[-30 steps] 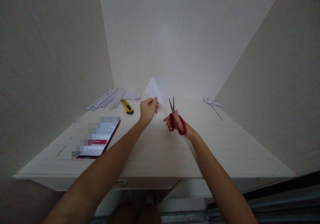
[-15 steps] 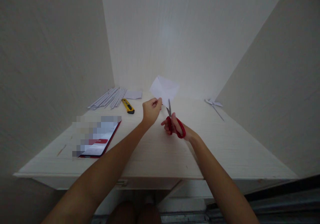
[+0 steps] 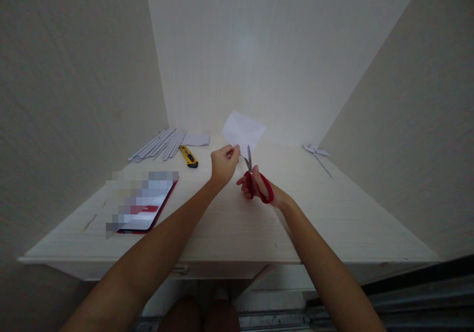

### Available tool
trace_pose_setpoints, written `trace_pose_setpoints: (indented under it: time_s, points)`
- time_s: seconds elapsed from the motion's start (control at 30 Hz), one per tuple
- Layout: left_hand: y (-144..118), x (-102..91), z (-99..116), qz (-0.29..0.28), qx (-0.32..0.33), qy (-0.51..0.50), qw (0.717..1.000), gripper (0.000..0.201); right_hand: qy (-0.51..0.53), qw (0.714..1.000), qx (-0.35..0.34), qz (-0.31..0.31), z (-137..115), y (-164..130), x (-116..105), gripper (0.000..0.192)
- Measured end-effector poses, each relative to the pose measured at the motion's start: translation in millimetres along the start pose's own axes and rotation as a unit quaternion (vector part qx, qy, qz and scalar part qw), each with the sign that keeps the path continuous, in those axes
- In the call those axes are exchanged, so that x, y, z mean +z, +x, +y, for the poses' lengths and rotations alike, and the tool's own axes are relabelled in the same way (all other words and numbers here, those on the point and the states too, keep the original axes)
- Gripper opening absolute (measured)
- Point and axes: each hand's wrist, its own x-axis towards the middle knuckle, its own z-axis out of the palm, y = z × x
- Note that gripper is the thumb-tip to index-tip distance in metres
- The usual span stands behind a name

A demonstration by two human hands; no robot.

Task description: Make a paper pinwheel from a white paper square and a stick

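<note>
Left hand point(image 3: 223, 163) pinches the lower corner of a folded white paper point(image 3: 244, 129) btwn thumb & fingertips, holding it up in the air above the back half of the table point(image 3: 229, 223), well clear of the surface. Right hand point(image 3: 257, 186) is closed through the red loops of the scissors point(image 3: 255, 181); blades point up, tips just at the paper's lower edge, right beside the left fingertips. Can't tell whether the blades are a bit apart or fully closed, too small to see. Paper looks very light & thin, creased w/ a fold line across it, so prob. floppy away from the pinch: it'll likely bend or swing if the blades push rather than cut. Best hold looks like right where it is now, close to the cut line, w/ fingers kept out of the blade path; a pinch further up near the fold would stiffen it more. Tears easily, no weight to speak of. Scissors are stiff, hard, w/ a sure grip in the loops. Elsewhere on the table: yellow box cutter point(image 3: 188, 156) & a bundle of paper strips point(image 3: 159, 145) back left, a phone point(image 3: 144, 208) front left, a small folded paper piece point(image 3: 315, 152) back right.
</note>
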Motion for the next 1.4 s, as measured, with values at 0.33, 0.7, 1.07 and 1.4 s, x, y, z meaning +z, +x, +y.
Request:
trace_pose_setpoints:
  time_s: [0.33,0.7,1.07,1.4]
  points:
    - [-1.5,0.5,0.3,-0.006,0.001,0.012,1.0,0.038,0.043,0.999,0.021,-0.005,1.1,3.8,1.2,0.078]
    - [-1.6,1.3,-1.6,-0.005,0.001,0.02,1.0,0.038,0.038,0.999,0.018,-0.017,4.5,5.2,-0.4,0.08]
    - [-2.1,1.7,-2.0,-0.022,0.001,0.006,1.0,0.038,0.032,0.999,0.022,-0.005,2.7,4.6,-0.1,0.078]
    - [-0.1,2.3,-5.5,-0.032,-0.006,-0.005,0.999,0.035,0.027,0.999,0.024,-0.001,1.4,3.4,-0.4,0.078]
